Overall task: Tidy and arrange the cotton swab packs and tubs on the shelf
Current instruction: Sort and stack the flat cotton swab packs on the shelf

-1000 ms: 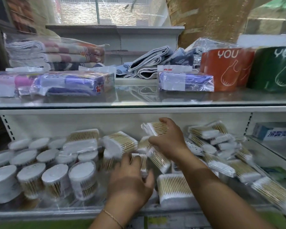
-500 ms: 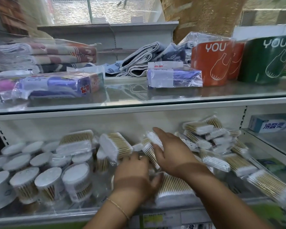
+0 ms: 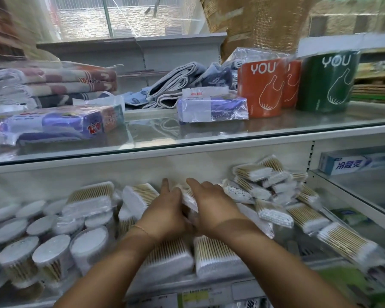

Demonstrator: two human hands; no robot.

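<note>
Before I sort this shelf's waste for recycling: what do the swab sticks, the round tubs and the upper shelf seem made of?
Swab sticks: pale tan, matt, likely wood or bamboo, with white cotton-like tips.
Round tubs: clear glossy plastic walls, sticks showing through; white lids, probably plastic.
Upper shelf: glass, by its reflections and see-through edge.

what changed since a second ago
The right hand came down from the back, where it held a pack up, and the left hand reached in to meet it; both now press the middle swab packs between them. The tubs and the heap of packs at right stayed put.
</note>
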